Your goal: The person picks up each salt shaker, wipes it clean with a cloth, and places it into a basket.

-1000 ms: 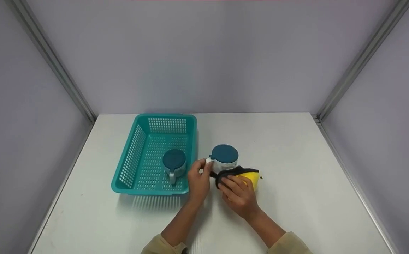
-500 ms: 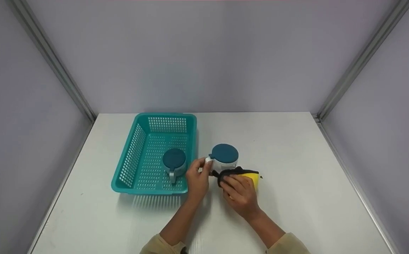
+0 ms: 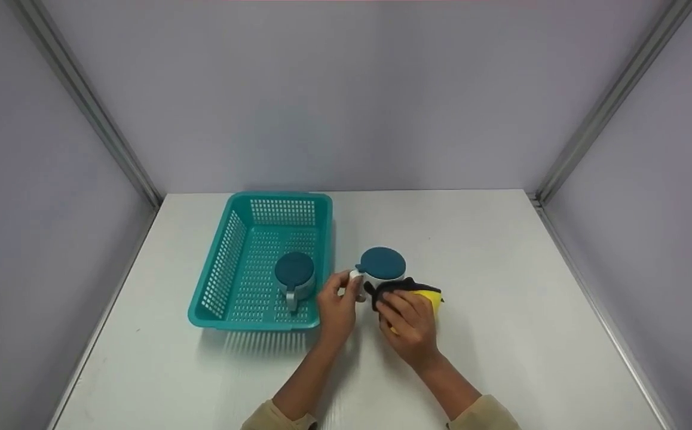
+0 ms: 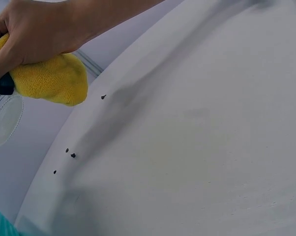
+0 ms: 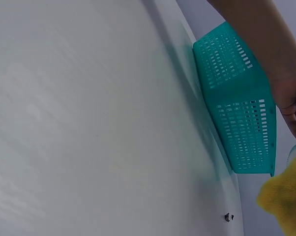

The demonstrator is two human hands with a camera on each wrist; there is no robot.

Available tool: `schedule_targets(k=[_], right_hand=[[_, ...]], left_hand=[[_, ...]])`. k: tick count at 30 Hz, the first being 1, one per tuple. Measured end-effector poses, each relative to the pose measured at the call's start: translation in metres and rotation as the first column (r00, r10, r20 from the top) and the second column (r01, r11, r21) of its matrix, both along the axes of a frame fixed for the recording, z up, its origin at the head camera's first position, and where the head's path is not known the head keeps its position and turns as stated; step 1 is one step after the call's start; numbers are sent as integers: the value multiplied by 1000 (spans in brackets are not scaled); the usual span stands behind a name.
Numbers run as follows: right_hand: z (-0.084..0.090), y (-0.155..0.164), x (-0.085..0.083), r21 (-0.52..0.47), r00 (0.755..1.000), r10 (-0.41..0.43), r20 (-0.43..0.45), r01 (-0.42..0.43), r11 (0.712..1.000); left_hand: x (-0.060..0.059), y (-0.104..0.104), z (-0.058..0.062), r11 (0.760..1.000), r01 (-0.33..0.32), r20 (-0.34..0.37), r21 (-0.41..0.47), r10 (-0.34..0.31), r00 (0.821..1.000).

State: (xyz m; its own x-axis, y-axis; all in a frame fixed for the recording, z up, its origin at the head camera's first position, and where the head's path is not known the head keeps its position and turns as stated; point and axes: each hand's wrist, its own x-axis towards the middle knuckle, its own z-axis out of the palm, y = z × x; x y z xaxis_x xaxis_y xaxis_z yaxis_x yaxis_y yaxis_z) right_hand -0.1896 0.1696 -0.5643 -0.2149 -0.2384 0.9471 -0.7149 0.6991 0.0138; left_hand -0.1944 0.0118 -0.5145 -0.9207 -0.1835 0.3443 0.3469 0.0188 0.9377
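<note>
A clear mug with a teal lid (image 3: 383, 263) stands on the white table (image 3: 501, 286), just right of the basket. My left hand (image 3: 339, 294) pinches its white handle (image 3: 355, 275). My right hand (image 3: 407, 316) grips a yellow and black cloth (image 3: 431, 296) and presses it against the mug's near side. In the left wrist view the right hand (image 4: 40, 29) curls round the yellow cloth (image 4: 52, 81) beside the mug's clear wall (image 4: 5, 120). The right wrist view shows the left hand (image 5: 285, 93) and a corner of the cloth (image 5: 285, 196).
A teal perforated basket (image 3: 229, 263) sits at the left of the table and holds a second teal-lidded mug (image 3: 294, 272) near its right wall. The basket (image 5: 239, 113) also shows in the right wrist view. Grey walls enclose the table on three sides.
The mug has shifted slightly right and toward me. My right hand has slid the cloth a little along the mug's side. My left hand keeps hold of the handle.
</note>
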Motion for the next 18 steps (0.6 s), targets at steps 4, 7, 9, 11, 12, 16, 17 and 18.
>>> schedule_targets(k=[4,7,9,11,12,16,17,18], right_hand=[[-1,-2,1,-8,1000,-13,9,13,1000],[-1,-2,1,-15,1000,-24,19,24,1000],[-1,-3,2,-19,999,-31,26,31,999],[0,-4,2,-29,999,-35,36,36,999],[1,-5,2,-35,999,-36,40,37,999],[3,-9,2,-72,998,-30,48,34,997],[4,-11,2,-82,998,-28,51,32,996],[4,-12,3,-93,998,-25,51,30,995]], left_hand=[[1,1,0,1000,-21,-23,-6,20,1000],[1,2,1,1000,-23,-25,-2,23,999],[2,2,1,1000,-19,-24,-3,19,1000],[2,2,1,1000,-14,-14,1,14,1000],[3,3,1,1000,-14,-11,2,14,1000],[4,4,1,1000,-22,-7,11,22,1000],[4,4,1,1000,-27,-6,9,27,1000],[4,4,0,999,-32,-3,9,32,999]])
